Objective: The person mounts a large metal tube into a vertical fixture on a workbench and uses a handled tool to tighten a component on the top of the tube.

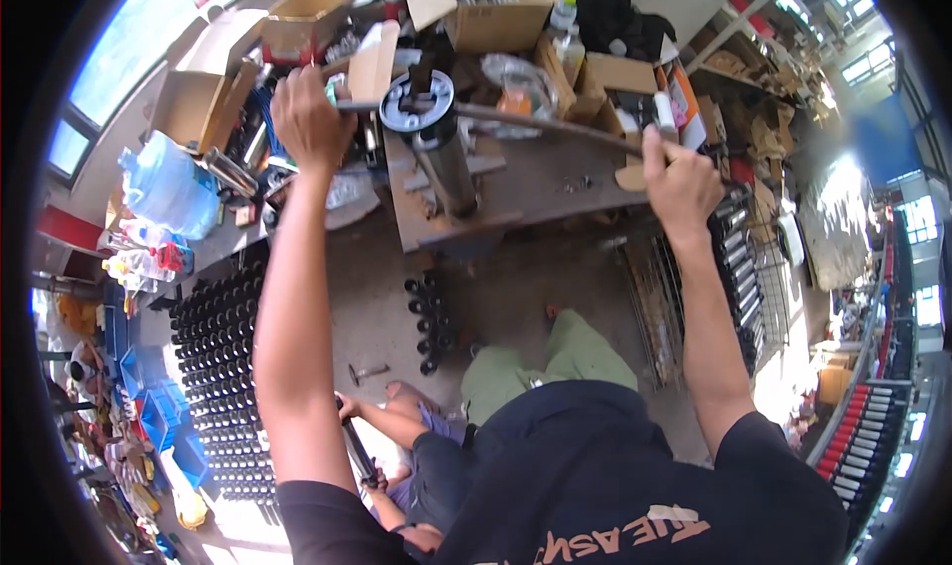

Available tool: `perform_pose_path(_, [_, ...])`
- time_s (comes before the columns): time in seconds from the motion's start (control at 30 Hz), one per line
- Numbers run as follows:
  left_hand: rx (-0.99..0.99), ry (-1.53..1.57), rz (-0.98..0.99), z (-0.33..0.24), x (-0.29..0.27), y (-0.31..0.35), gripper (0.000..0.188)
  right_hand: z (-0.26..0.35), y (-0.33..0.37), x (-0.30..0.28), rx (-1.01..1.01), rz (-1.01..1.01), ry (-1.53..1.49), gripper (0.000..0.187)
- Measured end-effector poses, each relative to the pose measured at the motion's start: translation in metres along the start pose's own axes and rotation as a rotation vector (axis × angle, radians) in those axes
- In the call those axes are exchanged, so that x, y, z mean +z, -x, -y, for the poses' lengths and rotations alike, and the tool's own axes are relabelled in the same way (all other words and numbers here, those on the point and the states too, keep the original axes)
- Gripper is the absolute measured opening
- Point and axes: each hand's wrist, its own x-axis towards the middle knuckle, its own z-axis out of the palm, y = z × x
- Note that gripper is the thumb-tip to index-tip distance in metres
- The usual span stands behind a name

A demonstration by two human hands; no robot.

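A long metal bar (555, 126) runs crosswise over the workbench. My right hand (684, 183) is closed round its right end. At the other end, my left hand (312, 119) wraps round the shorter part of the bar. Between my hands the bar meets a dark upright tool head (424, 77), which sits on a round silver flange with holes (404, 115). Below the flange, a dark shiny cylinder (446, 173) stands slightly tilted in the view, near the bench's front edge. How its foot is held is hard to make out.
The workbench (516, 208) carries cardboard boxes (496, 25), a plastic bag (511, 84) and bottles. A large water jug (171, 183) stands left. Rows of black tubes (223, 357) and a hammer (369, 374) are on the floor. Another person (436, 466) sits close by, holding a dark tube.
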Motion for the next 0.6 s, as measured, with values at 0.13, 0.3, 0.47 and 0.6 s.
perform_pose_path(0.13, [-1.233, 1.365, 0.130, -0.100, -0.026, 0.078, 0.061, -0.022, -0.054, 0.039, 0.010, 0.018, -0.160, 0.047])
perform_pose_path(0.3, [-2.616, 2.103, -0.035, -0.164, -0.035, 0.022, 0.044, -0.060, -0.094, 0.073, -0.137, -0.051, -0.350, 0.046])
perform_pose_path(0.47, [-2.401, 2.159, -0.242, -0.192, -0.026, 0.004, 0.023, -0.238, -0.080, 0.164, -0.073, -0.180, -0.264, 0.041])
perform_pose_path(0.6, [-2.024, 2.475, -0.144, -0.280, -0.133, 0.018, 0.044, -0.412, 0.056, 0.257, 0.267, 0.255, -0.057, 0.074])
